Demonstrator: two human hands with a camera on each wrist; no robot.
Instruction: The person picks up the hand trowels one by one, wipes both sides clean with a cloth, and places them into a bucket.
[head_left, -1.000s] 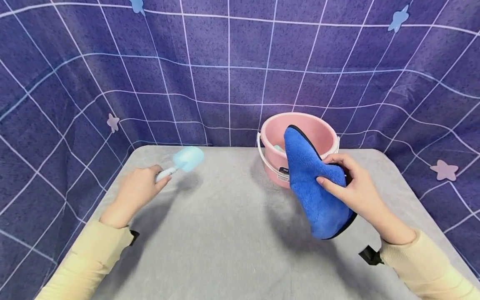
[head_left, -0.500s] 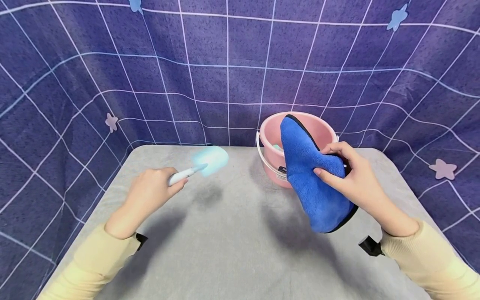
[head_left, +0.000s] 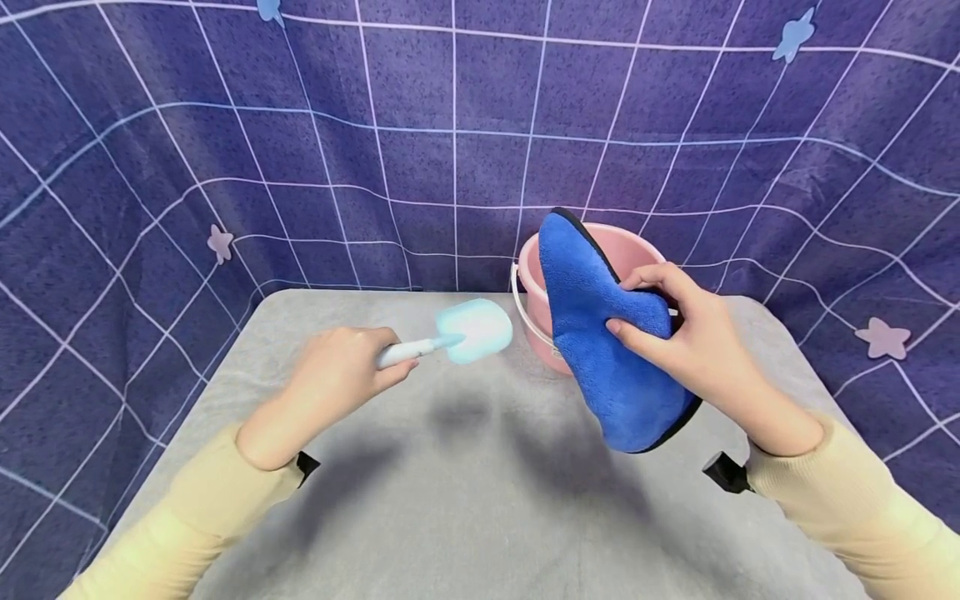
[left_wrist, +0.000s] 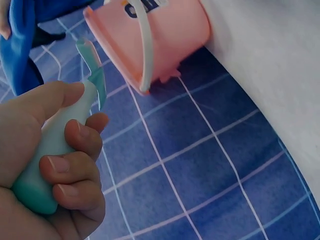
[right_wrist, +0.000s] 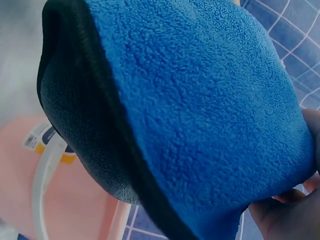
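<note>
In the head view my left hand (head_left: pixel 341 375) grips the white handle of a small pale-blue trowel (head_left: pixel 476 331), held above the table. The left wrist view shows several fingers curled round the handle (left_wrist: pixel 60 130), which ends in teal. With thumb and fingers, my right hand (head_left: pixel 686 333) pinches a folded blue plush cloth (head_left: pixel 600 333) with black edging. The cloth hangs in front of a pink bucket (head_left: pixel 534 325) and hides much of it. The trowel blade is just left of the bucket. The right wrist view is mostly filled by the cloth (right_wrist: pixel 200 100).
A grey cloth-like surface covers the table (head_left: pixel 450 500). Behind it and at both sides hangs a purple-blue grid curtain (head_left: pixel 420 167) with star shapes. The bucket, with a white handle (head_left: pixel 525 312), stands near the back edge.
My left hand has carried the trowel rightward, from the table's left side to near the bucket. My right hand and the cloth have shifted slightly left and up. The bucket stays put.
</note>
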